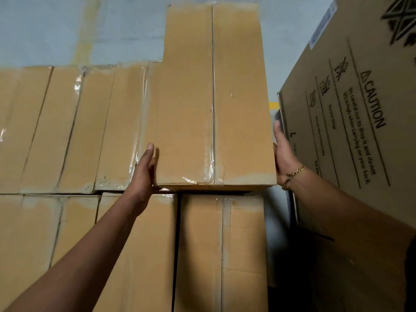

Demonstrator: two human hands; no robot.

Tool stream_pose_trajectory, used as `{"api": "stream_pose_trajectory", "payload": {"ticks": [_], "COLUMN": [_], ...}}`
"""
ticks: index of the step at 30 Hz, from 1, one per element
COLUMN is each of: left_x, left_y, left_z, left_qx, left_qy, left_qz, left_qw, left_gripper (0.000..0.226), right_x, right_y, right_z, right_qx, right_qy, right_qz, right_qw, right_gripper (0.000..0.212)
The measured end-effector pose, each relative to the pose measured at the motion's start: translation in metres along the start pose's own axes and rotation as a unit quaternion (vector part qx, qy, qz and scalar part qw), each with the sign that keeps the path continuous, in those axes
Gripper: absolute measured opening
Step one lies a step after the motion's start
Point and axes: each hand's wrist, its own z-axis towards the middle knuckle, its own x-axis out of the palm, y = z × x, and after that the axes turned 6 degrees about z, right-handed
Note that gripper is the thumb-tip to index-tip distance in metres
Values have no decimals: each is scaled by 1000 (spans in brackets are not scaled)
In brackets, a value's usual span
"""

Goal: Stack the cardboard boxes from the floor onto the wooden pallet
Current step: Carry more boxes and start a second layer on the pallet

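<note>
Pressing taped cardboard box between left hand and right hand, fingers straight, flat against its sides, atop stacked boxes.

Pale grey concrete floor with a faded yellow painted stripe, under dim light.

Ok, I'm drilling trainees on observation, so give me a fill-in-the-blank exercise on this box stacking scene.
The left hand and right hand press flat on opposite ____ of the box. The bracelet sits on the ____ wrist. The big carton beside it is printed with the word ____.
Missing words: sides; right; CAUTION.
</note>
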Motion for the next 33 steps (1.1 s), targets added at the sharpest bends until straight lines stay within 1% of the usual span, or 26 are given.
{"api": "stream_pose_trajectory", "payload": {"ticks": [2,4,6,7,8,10,13,18,22,25,29,33], "left_x": [3,7,10,12,14,16,18,14,-1,-21,-55,-89], "left_y": [-11,-21,-28,-30,-31,-31,-33,-36,-44,-54,-69,-74], "left_z": [-5,-8,-11,-14,-15,-16,-21,-25,-56,-104,-193,-287], "left_qx": [19,43,65,73,80,88,96,93,103,130,182,228], "left_qy": [-25,-48,-61,-64,-67,-65,-63,-59,-33,-30,-32,-30], "left_qz": [51,112,160,179,194,219,231,227,205,236,300,348], "left_qw": [998,992,983,979,975,970,966,968,973,963,936,909], "left_gripper": [57,66,75,76,76,75,78,76,73,75,76,76], "right_x": [1,10,14,18,21,24,26,27,32,45,74,107], "right_y": [3,4,0,0,-2,-5,-5,-2,5,14,22,26], "right_z": [-16,-27,-35,-43,-49,-57,-59,-61,-93,-143,-244,-348], "right_qx": [2,-15,-42,-64,-83,-105,-91,-81,-71,-89,-113,-140], "right_qy": [0,-33,-77,-100,-112,-118,-120,-133,-135,-144,-154,-117], "right_qz": [-14,-91,-198,-252,-284,-326,-356,-365,-372,-398,-441,-471], "right_qw": [1000,995,976,961,949,932,922,918,916,902,877,863], "right_gripper": [76,80,78,72,67,69,76,80,86,84,80,78]}}
